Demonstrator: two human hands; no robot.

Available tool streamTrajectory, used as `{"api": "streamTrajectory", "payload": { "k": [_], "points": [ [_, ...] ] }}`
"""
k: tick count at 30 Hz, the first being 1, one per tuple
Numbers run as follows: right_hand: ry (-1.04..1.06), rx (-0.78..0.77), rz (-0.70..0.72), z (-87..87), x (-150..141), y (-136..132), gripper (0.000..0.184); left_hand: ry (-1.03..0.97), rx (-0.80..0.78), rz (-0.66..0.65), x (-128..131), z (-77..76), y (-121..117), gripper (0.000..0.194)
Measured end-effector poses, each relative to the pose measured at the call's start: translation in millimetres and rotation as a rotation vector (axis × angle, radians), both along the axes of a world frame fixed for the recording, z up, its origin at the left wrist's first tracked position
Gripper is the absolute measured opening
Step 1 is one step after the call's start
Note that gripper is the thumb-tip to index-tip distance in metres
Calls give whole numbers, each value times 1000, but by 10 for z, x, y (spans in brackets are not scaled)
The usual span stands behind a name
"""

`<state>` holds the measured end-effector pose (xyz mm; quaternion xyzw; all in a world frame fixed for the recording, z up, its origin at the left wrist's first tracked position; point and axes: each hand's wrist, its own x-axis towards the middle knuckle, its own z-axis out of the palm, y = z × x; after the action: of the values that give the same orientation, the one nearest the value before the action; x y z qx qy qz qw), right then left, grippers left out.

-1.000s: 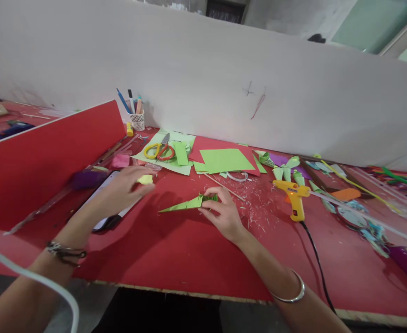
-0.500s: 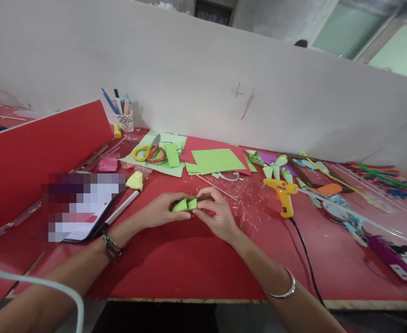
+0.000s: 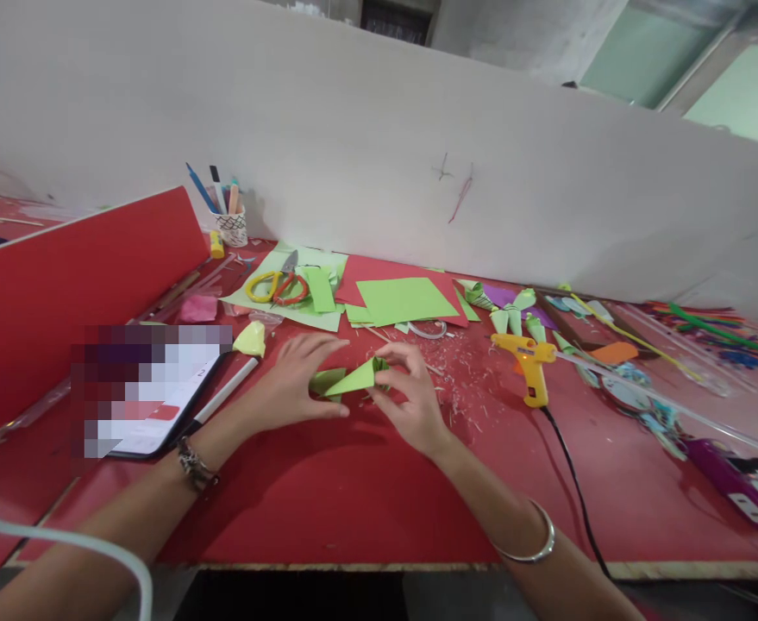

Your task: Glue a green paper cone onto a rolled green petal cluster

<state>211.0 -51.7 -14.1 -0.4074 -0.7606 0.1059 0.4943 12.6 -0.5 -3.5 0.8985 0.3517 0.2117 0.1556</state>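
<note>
A green paper cone [image 3: 351, 379] lies low over the red tabletop, its narrow end pointing left. My right hand [image 3: 410, 392] pinches the cone's wide right end between thumb and fingers. My left hand [image 3: 294, 379] is open around the other end, thumb and fingers spread apart. Behind the cone's tip, another bit of green paper [image 3: 327, 378] shows; whether it is part of the same piece I cannot tell.
A yellow glue gun [image 3: 529, 366] stands to the right with its black cord. Scissors [image 3: 278, 285] and green sheets [image 3: 405, 300] lie behind my hands. Several small paper cones [image 3: 513, 315] sit at the back. A phone [image 3: 159, 397] and a marker [image 3: 227, 390] are at the left.
My left hand has let go, its fingers spreading and shifting slightly left. The rolled green paper has turned and now shows as a cone in my right hand.
</note>
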Motion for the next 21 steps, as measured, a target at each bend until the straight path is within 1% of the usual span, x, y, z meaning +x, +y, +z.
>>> {"api": "streamTrajectory", "payload": {
  "k": [2, 5, 6, 8, 12, 14, 16, 19, 21],
  "points": [
    [-85, 39, 40, -4, -17, -26, 10, -11, -74, -56, 44, 23, -62, 65],
    [-179, 72, 54, 0, -30, -58, 13, 9, -131, -64, 104, 34, -120, 45],
    [-202, 79, 50, 5, -32, -66, 13, 16, -137, -67, 118, 32, -127, 42],
    [-239, 85, 53, 17, -35, -78, 11, 13, -154, -85, 131, 26, -129, 40],
    [-270, 72, 102, 32, -47, -93, 6, -17, -201, -108, 120, 10, -118, 44],
    [-267, 66, 113, 34, -51, -100, 5, -34, -224, -126, 108, -1, -114, 42],
    [-250, 49, 123, 38, -51, -106, 7, -77, -264, -145, 98, -13, -114, 38],
    [-210, -6, 147, 50, -44, -110, 14, -153, -342, -157, 88, -30, -124, 34],
    [-200, -49, 163, 55, -43, -107, 16, -168, -389, -151, 88, -37, -138, 32]
  ]
}}
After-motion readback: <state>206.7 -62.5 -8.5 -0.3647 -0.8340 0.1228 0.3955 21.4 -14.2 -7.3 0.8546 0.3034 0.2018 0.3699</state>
